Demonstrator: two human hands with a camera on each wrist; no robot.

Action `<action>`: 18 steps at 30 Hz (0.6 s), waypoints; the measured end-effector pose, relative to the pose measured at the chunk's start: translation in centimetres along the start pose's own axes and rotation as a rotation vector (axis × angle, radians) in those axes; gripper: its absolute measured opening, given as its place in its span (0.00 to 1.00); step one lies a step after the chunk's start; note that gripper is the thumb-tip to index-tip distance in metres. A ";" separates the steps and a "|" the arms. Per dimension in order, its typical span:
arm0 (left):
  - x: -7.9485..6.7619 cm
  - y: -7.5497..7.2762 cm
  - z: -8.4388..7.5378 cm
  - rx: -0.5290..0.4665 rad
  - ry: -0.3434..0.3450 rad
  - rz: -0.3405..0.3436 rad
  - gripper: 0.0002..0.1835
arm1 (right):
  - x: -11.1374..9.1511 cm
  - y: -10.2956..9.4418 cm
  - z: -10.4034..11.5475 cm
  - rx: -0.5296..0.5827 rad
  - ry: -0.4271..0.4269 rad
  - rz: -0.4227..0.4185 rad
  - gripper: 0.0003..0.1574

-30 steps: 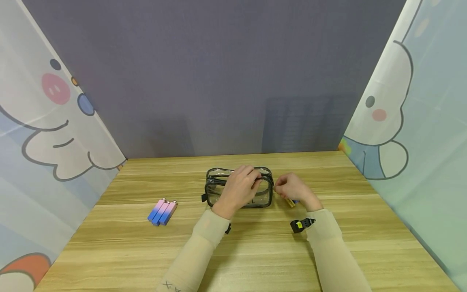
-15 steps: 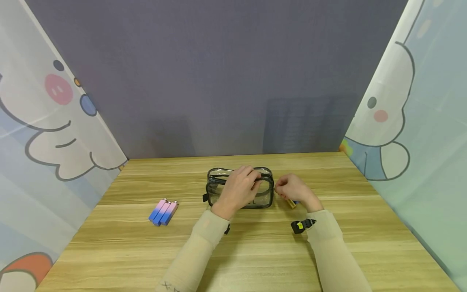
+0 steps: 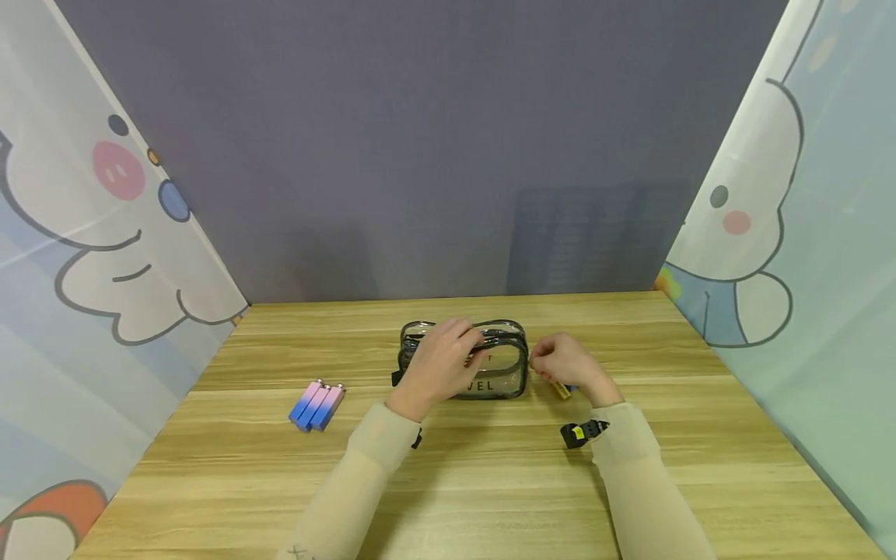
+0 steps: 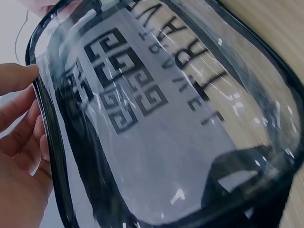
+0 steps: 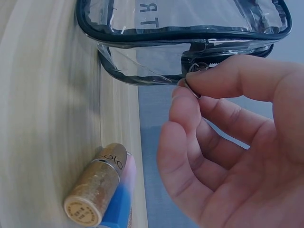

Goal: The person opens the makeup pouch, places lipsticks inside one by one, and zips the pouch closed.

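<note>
A clear zip pouch [image 3: 507,364] with black piping and "TRAVEL" lettering stands upright on the wooden table. My left hand [image 3: 437,362] is over its top left part; in the left wrist view its thumb and fingers pinch the black-edged rim of the pouch [image 4: 156,152]. At the pouch's right end my right hand [image 3: 565,362] pinches the small metal zipper pull [image 5: 192,88] between thumb and forefinger. Below that hand, a gold lipstick tube [image 5: 97,187] lies beside a pink-and-blue tube [image 5: 118,209], which is partly hidden.
Several pink-and-blue tubes [image 3: 316,406] lie side by side on the left of the table [image 3: 504,482]. A grey panel [image 3: 434,155] rises behind the table's far edge. Cartoon-printed curtains [image 3: 791,272] border both sides.
My left hand has slid left along the pouch's top, so more of the printed lettering shows. The right hand keeps its pinch at the zipper end.
</note>
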State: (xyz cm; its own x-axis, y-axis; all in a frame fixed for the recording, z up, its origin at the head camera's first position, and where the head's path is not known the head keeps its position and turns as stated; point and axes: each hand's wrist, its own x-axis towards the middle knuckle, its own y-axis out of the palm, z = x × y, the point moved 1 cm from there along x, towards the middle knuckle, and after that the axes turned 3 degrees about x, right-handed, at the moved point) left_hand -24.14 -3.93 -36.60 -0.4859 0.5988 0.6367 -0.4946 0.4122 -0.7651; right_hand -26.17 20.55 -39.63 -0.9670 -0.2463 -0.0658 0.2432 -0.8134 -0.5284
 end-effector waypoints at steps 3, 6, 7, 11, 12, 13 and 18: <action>-0.6 -0.3 0.4 0.010 0.003 -0.001 0.05 | 0.0 0.0 0.0 -0.001 0.003 0.001 0.10; -1.2 -0.4 0.8 0.018 0.002 -0.008 0.05 | 0.0 -0.1 0.0 -0.002 0.005 0.001 0.10; -1.3 -0.5 0.9 0.021 0.001 -0.011 0.06 | 0.0 -0.1 0.0 0.000 0.006 0.000 0.10; -2.1 -0.6 1.4 0.033 -0.018 -0.030 0.07 | 0.1 -0.1 -0.1 -0.001 0.004 -0.001 0.10; -2.2 -0.6 1.5 0.036 -0.024 -0.033 0.07 | 0.0 -0.1 -0.1 0.000 0.003 -0.001 0.10; -2.4 -0.6 1.6 0.038 -0.028 -0.038 0.07 | 0.0 -0.1 0.0 0.001 0.003 -0.001 0.10; -3.2 -0.9 2.2 0.048 -0.046 -0.048 0.09 | -0.1 -0.1 0.0 0.005 0.005 0.002 0.10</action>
State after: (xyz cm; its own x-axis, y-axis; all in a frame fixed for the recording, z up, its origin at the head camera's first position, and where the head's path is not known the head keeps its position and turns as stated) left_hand -23.74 -7.72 -37.74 -0.4926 0.5463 0.6774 -0.5519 0.4057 -0.7285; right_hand -26.14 20.62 -39.55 -0.9667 -0.2458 -0.0708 0.2457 -0.8154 -0.5241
